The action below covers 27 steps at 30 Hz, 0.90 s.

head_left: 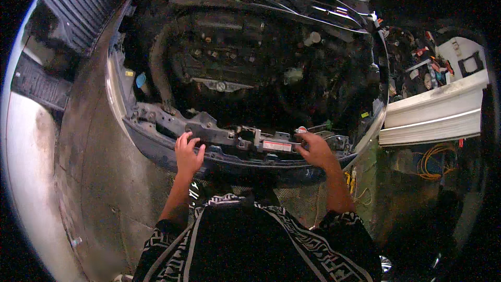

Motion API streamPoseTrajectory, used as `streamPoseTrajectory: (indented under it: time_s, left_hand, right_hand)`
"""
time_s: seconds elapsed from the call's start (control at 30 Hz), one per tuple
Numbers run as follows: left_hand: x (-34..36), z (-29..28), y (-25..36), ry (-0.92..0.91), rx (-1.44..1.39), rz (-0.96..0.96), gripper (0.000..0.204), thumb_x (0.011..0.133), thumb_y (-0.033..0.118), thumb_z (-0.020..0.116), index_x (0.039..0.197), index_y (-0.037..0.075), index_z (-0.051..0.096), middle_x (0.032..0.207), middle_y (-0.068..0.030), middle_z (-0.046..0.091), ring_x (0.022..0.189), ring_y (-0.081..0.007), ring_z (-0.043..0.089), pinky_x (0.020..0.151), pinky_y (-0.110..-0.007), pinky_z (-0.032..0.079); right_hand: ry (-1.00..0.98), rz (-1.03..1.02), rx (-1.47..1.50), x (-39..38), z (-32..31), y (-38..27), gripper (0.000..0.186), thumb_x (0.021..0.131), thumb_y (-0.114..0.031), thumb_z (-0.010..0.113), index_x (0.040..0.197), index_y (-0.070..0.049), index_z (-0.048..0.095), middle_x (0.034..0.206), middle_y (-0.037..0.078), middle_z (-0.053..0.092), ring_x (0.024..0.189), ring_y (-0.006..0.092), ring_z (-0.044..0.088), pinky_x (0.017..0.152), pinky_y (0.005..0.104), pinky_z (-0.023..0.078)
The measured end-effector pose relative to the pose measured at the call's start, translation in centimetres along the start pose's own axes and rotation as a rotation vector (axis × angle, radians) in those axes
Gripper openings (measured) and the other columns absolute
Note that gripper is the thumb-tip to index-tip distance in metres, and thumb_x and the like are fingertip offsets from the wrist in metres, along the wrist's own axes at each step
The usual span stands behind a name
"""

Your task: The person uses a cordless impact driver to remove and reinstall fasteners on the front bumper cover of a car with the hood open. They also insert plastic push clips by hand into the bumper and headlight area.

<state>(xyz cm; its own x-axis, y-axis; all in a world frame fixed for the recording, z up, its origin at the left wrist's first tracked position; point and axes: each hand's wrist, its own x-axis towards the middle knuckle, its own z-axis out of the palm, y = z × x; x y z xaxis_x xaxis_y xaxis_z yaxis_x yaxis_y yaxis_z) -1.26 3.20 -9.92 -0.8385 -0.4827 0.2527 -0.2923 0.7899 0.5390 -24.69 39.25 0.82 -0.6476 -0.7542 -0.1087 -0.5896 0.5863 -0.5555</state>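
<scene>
Dim garage: your left hand [188,152] rests open and your right hand [314,149] grips the car's front crossmember [245,141], still mounted.

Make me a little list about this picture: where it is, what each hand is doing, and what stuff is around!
place: in front of an open car engine bay, dim light
left hand: fingers spread, resting on the front metal crossbar
right hand: on the same crossbar, beside a red and white sticker; whether it holds anything is unclear
to the right: white panels, coiled yellow cable
to the left: concrete floor
clothing: black top with white pattern
</scene>
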Motion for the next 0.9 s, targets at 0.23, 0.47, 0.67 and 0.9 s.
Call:
streamPoseTrajectory:
  time_s: [0.23, 0.47, 0.67, 0.9]
  left_hand:
    - [2.3, 0.1, -4.7, 0.195, 0.001, -0.125, 0.025, 0.08, 0.02, 0.072, 0.098, 0.005, 0.067, 0.12, -0.0163, 0.057, 0.118, -0.0365, 0.051, 0.102, -0.048, 0.039]
    - [2.2, 1.6, -5.2, 0.294, 0.027, -0.257, 0.021, 0.085, 0.023, 0.069, 0.09, 0.003, 0.067, 0.115, -0.0153, 0.059, 0.111, -0.0362, 0.054, 0.096, -0.048, 0.042]
    - [2.7, 1.6, -4.8, 0.279, 0.097, -0.283, 0.02, 0.085, 0.023, 0.068, 0.088, 0.003, 0.065, 0.113, -0.0156, 0.06, 0.11, -0.0361, 0.055, 0.094, -0.048, 0.043]
    - [3.1, 1.4, -4.6, 0.229, 0.101, -0.31, 0.023, 0.087, 0.023, 0.065, 0.089, 0.0, 0.065, 0.113, -0.0177, 0.059, 0.111, -0.038, 0.055, 0.095, -0.05, 0.042]
  right_hand:
    - [0.03, -0.067, -0.125, 4.8, -2.9, -3.7, 0.04, 0.083, -0.016, 0.073, 0.121, -0.005, 0.063, 0.103, 0.014, 0.068, 0.087, 0.0253, 0.068, 0.08, 0.037, 0.054]
    - [0.211, 0.041, -0.115, 15.7, -10.5, -2.8, 0.043, 0.084, -0.011, 0.071, 0.125, -0.009, 0.061, 0.101, 0.011, 0.067, 0.084, 0.0224, 0.066, 0.075, 0.0351, 0.053]
    - [0.406, -0.069, -0.272, 30.1, -14.7, 0.1, 0.038, 0.086, -0.015, 0.066, 0.124, -0.015, 0.061, 0.101, 0.013, 0.064, 0.089, 0.0326, 0.066, 0.078, 0.0438, 0.054]
    - [0.369, -0.216, -0.683, 46.1, -16.6, 2.5, 0.032, 0.088, -0.013, 0.06, 0.118, -0.02, 0.067, 0.104, 0.014, 0.058, 0.09, 0.0357, 0.065, 0.077, 0.0467, 0.054]
